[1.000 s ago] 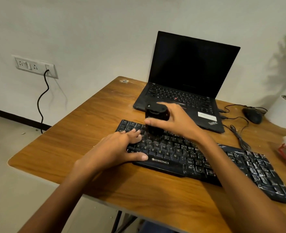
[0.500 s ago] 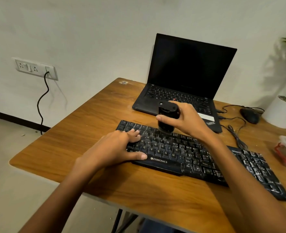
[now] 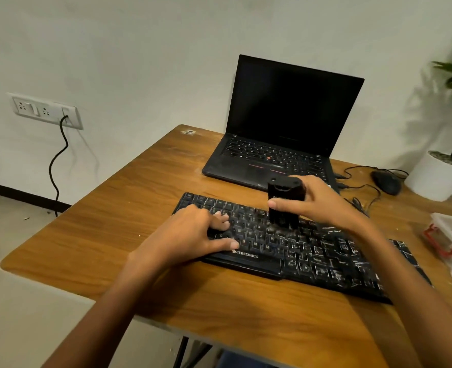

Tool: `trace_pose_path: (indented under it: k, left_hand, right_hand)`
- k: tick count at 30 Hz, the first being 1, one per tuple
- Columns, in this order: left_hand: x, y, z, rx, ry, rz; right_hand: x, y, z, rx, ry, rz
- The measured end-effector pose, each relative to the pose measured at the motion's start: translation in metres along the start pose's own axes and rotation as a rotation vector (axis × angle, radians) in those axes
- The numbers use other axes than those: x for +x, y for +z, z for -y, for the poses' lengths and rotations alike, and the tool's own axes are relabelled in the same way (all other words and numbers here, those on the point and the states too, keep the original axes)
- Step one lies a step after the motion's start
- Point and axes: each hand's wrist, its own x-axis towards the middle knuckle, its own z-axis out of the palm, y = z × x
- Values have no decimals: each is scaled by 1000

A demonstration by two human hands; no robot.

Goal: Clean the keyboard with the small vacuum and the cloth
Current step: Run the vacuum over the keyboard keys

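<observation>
A black keyboard (image 3: 317,257) lies across the wooden table (image 3: 113,235), its right half speckled with white debris. My right hand (image 3: 323,205) grips a small black cylindrical vacuum (image 3: 284,203), held upright with its base on the keys near the keyboard's upper middle. My left hand (image 3: 190,235) rests flat on the left end of the keyboard, fingers spread over the keys and thumb along the front edge. No cloth is visible.
An open black laptop (image 3: 278,144) stands behind the keyboard. A black mouse (image 3: 386,181) with its cable lies at the back right, beside a white plant pot (image 3: 432,179). A clear box with red clips (image 3: 450,235) sits at the right edge.
My right hand has slid the vacuum to the right along the upper rows of the keyboard. My left hand has stayed on the left end.
</observation>
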Motion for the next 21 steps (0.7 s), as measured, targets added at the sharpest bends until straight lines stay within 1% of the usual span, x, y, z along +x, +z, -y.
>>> trace_pose_path:
  k: [2, 4, 7, 10, 12, 13, 16, 18, 20, 21]
  left_hand:
    - [1, 0, -1, 3, 3, 1]
    - [1, 0, -2, 19, 4, -8]
    - [1, -1, -3, 35, -3, -6]
    - [1, -1, 0, 22, -2, 17]
    - [1, -2, 1, 21, 4, 30]
    - [3, -4, -1, 35, 5, 36]
    - [10, -10, -9, 69, 19, 19]
    - [12, -8, -11, 62, 25, 33]
    - [11, -1, -9, 32, 21, 55]
    - [11, 2, -7, 13, 21, 53]
  right_hand:
    - [12, 4, 10, -7, -66, -28]
    - [26, 22, 22, 40, -105, -61]
    - [33, 45, 25, 41, -135, -36]
    - [14, 27, 5, 40, -41, -49]
    - [-2, 6, -10, 88, 41, -53]
    - [-6, -2, -14, 99, 51, -58]
    - [0, -4, -10, 122, -20, -92]
    - [10, 9, -5, 208, -28, -47]
    - [20, 20, 0, 185, -15, 8]
    - [24, 22, 0, 161, -14, -4]
